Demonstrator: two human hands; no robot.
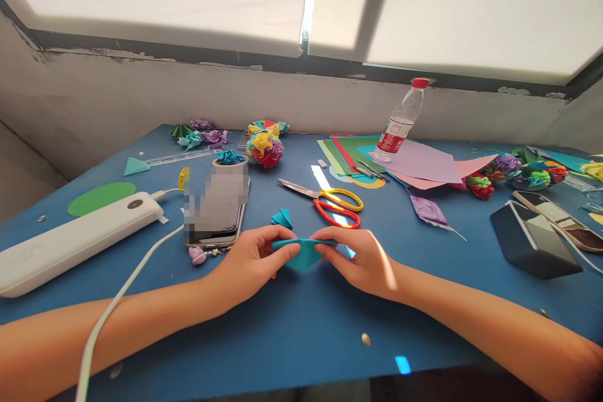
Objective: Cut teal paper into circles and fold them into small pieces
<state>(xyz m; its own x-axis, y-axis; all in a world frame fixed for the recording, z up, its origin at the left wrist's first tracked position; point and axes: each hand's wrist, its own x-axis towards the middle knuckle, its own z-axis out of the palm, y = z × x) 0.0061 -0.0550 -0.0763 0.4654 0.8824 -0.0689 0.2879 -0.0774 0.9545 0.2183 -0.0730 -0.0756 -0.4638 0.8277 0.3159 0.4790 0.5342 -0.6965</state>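
Observation:
Between my two hands, above the blue table, is a small piece of teal paper (pixel 304 256), its upper edge folded over. My left hand (pixel 252 257) pinches its left end between thumb and fingers. The right end is pinched in the same way by my right hand (pixel 360 257). Just beyond my left fingers lies a folded teal paper piece (pixel 282 218). Scissors (pixel 320 195) with yellow and red handles rest behind my right hand, blades apart and pointing left. Sunlight falls across my right wrist.
A phone (pixel 239 210) and white power strip (pixel 85 242) with a cable lie left. Behind are paper flowers (pixel 266 147), coloured sheets (pixel 424 160) and a tilted-looking bottle (pixel 400 122). A black box (pixel 534 239) stands right. The table's front edge (pixel 282 386) is near me.

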